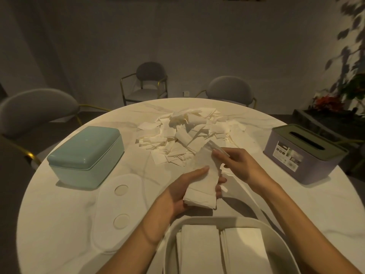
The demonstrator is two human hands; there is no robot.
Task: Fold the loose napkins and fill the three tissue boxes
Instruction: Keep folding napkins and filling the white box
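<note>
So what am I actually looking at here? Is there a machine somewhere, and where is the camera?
There is no machine here. A person works with bare hands, and the one camera sits on their head, looking forward and down, so the arms come in from the bottom of the picture.

The left hand holds a stack of folded napkins from underneath, and the right hand pinches its far end.

They stand over a round white table. In the middle lies a pile of loose napkins. To the left sits a teal tissue box with its lid on; to the right, a purple tissue box with a slot on top. Nearest the camera is an open white tissue box with two stacks of folded napkins inside. Its white lid lies on the table beside it.
</note>
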